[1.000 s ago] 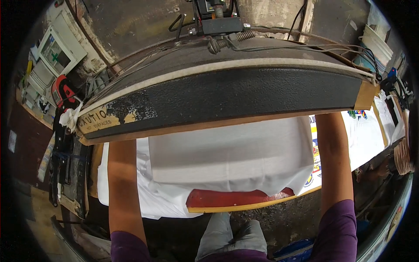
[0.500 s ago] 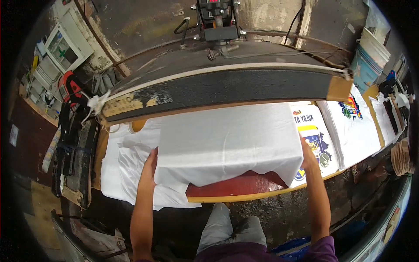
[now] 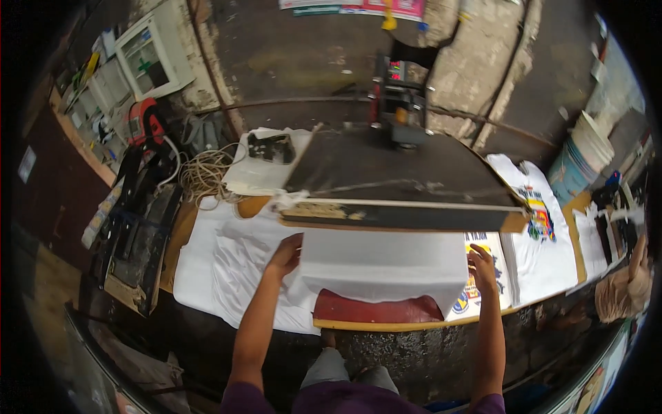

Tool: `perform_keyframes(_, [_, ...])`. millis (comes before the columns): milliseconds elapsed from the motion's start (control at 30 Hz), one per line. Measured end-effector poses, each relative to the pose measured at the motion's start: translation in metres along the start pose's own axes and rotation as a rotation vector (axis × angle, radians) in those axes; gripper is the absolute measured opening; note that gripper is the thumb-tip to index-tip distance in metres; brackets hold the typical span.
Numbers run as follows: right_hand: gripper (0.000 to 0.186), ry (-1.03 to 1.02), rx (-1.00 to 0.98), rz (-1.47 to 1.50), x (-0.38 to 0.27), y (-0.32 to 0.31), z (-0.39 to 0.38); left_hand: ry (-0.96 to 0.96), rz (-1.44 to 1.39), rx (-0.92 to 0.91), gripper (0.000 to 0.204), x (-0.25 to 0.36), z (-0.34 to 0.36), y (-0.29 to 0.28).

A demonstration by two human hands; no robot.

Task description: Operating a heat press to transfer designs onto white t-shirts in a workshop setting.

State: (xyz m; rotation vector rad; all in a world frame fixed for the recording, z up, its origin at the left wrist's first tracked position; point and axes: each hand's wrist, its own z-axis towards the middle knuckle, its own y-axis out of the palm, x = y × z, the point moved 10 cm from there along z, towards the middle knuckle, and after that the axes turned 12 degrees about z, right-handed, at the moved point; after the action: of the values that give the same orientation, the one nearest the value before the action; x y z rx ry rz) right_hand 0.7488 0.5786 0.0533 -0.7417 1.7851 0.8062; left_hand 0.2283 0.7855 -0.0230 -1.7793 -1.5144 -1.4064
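Note:
A white T-shirt [image 3: 383, 259] is stretched over the red pad [image 3: 379, 308] of a heat press, with the pad's front part bare. Above it hangs the press's dark upper plate [image 3: 396, 215], raised over the cloth. My left hand [image 3: 284, 257] is at the shirt's left edge, fingers stretched forward; whether they touch the cloth I cannot tell. Just off the right edge, my right hand [image 3: 482, 267] has its fingers apart and holds nothing. Beneath that hand lie white shirts [image 3: 507, 276] with yellow and blue prints.
Plain white shirts [image 3: 221, 255] spread out on the left, below a coil of rope [image 3: 205, 172]. At the right lies a stack of printed shirts [image 3: 541, 255], with buckets [image 3: 583, 152] behind it. A second press [image 3: 134, 248] stands far left. Another person's arm [image 3: 636, 265] shows far right.
The view has tilted up and shifted, showing more wall and the press top. Both hands have moved forward along the shirt's sides, and my right hand has come away from the cloth.

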Motion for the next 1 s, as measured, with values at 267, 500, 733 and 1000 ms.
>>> perform_keyframes(267, [0.021, -0.011, -0.078, -0.101, 0.010, 0.005, 0.041, 0.190, -0.377, -0.083, 0.048, 0.071, 0.039, 0.016])
perform_keyframes(500, [0.045, 0.087, 0.022, -0.138, 0.012, -0.035, 0.075, 0.325, 0.362, -0.078, 0.059, 0.129, 0.027, -0.002])
perform_keyframes(733, [0.035, 0.276, -0.032, 0.269, 0.037, -0.001, 0.073, 0.433, 1.073, -0.099, 0.079, 0.170, -0.025, 0.038])
perform_keyframes(1000, [0.042, -0.058, -0.295, 0.611, 0.004, 0.033, 0.083, 0.422, 0.869, -0.106, 0.053, 0.152, -0.018, 0.008])
